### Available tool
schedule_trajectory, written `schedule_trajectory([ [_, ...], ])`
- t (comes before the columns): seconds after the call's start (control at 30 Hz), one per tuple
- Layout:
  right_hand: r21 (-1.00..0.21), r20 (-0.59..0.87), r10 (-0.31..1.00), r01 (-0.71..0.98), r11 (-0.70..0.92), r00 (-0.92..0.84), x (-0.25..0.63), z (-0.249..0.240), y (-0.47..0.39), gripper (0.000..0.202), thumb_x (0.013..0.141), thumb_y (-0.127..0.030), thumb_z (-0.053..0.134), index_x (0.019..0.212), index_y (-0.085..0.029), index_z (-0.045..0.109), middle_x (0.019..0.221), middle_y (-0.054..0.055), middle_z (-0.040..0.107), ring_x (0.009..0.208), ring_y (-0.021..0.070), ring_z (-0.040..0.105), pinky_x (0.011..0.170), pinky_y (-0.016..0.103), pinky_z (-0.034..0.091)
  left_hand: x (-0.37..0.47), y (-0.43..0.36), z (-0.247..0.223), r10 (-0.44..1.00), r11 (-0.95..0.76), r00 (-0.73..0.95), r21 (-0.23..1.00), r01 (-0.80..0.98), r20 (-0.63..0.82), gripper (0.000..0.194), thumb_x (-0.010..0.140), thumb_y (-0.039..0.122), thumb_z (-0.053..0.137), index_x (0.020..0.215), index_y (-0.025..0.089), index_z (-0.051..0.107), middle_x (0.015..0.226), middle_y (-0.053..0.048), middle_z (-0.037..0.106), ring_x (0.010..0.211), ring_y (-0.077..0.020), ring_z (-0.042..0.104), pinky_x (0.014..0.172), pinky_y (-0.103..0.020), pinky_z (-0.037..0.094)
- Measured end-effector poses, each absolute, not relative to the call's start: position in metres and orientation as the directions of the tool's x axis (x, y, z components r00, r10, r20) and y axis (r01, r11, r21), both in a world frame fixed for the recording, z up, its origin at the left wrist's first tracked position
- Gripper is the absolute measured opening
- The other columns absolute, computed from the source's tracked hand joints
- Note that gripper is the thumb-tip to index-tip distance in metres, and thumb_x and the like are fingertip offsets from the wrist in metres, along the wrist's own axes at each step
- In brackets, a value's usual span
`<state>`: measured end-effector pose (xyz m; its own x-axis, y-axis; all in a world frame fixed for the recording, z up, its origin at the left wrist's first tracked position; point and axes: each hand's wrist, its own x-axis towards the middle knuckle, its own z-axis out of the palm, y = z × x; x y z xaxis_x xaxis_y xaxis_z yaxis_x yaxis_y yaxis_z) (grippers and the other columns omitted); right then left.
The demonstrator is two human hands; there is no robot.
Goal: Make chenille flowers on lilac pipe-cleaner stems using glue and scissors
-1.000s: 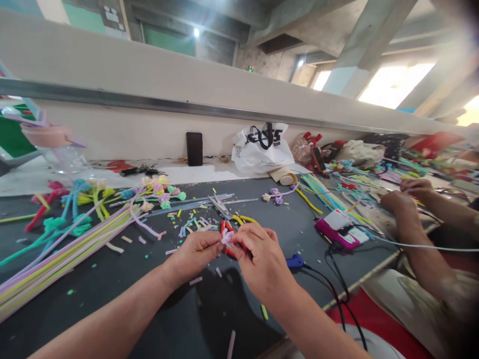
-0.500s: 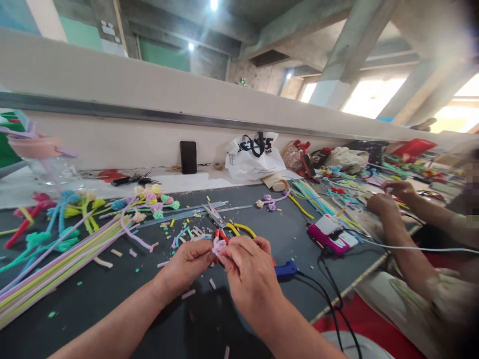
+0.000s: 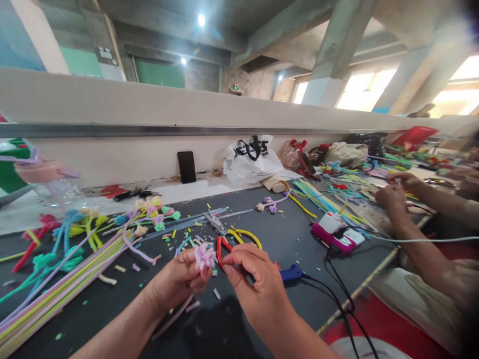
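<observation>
My left hand point(image 3: 175, 276) pinches a lilac-pink pipe-cleaner flower point(image 3: 205, 257), its fluffy petals facing up. A thin pale stem point(image 3: 172, 316) shows below that hand; whether it belongs to the flower is hidden. Just right of the flower is my right hand point(image 3: 256, 286), with thumb and forefinger bent and slightly apart, nothing visible between them. Beyond its fingertips lie red-handled pliers point(image 3: 220, 248), partly covered by the hand. Scissors with yellow handles point(image 3: 245, 234) rest behind them, blades pointing away. A blue-handled corded tool point(image 3: 292, 274) lies to the right of my right hand.
Pipe-cleaner stems point(image 3: 75, 279) and finished flowers point(image 3: 153, 207) lie at left. Cut scraps point(image 3: 190, 234) are scattered mid-table. A phone point(image 3: 186, 167) and white bag point(image 3: 254, 162) stand behind. A magenta box point(image 3: 333, 238) with cables sits at right, near a co-worker's hands point(image 3: 392, 194).
My hands were together around the flower; now my right hand has drawn off to its right. The flower has turned into plain view in my left hand, and the camera view has shifted slightly.
</observation>
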<state>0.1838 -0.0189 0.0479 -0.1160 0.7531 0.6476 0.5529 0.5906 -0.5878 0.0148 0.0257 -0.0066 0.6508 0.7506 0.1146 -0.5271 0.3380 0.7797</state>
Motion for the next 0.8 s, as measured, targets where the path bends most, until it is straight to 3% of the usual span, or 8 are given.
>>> schedule_trajectory([
  [0.23,-0.617,0.631,0.772,0.557,0.557,-0.073,0.173,0.048,-0.019,0.008,0.070,-0.013,0.066,0.071,-0.021,0.064,0.076,0.001,0.065,0.076,0.0159,0.060,0.071,0.028,0.042,0.015,0.027,-0.010,0.765,0.344,0.639,0.787,-0.511,0.081,0.022,0.067,0.032,0.068,0.060,0.012,0.062,0.046,0.004,0.036,0.044,-0.0059,0.030,0.044,-0.021,0.020],
  [0.5,-0.648,0.649,0.760,0.506,0.570,-0.025,0.169,0.045,-0.015,0.006,0.072,-0.014,0.062,0.071,-0.019,0.063,0.072,0.002,0.065,0.071,0.0153,0.060,0.066,0.027,0.044,0.017,0.023,-0.007,0.760,0.376,0.647,0.763,-0.525,0.071,0.027,0.064,0.035,0.070,0.058,0.012,0.058,0.043,0.006,0.035,0.040,-0.0049,0.026,0.040,-0.019,0.020],
  [0.63,-0.592,0.692,0.718,0.512,0.623,-0.074,0.168,0.047,-0.018,0.008,0.073,-0.013,0.062,0.074,-0.021,0.063,0.076,0.002,0.067,0.074,0.0160,0.061,0.070,0.029,0.044,0.022,0.021,-0.005,0.783,0.357,0.615,0.745,-0.564,0.090,0.035,0.063,0.038,0.070,0.051,0.013,0.049,0.042,0.006,0.032,0.038,-0.0042,0.023,0.040,-0.019,0.019],
  [0.8,-0.533,0.721,0.689,0.575,0.620,-0.074,0.167,0.049,-0.019,0.010,0.073,-0.011,0.062,0.073,-0.021,0.061,0.073,-0.001,0.066,0.073,0.0145,0.060,0.073,0.031,0.039,0.024,0.021,-0.003,0.795,0.357,0.603,0.751,-0.555,0.069,0.032,0.064,0.036,0.069,0.055,0.014,0.049,0.042,0.007,0.031,0.038,-0.0043,0.023,0.041,-0.020,0.020],
])
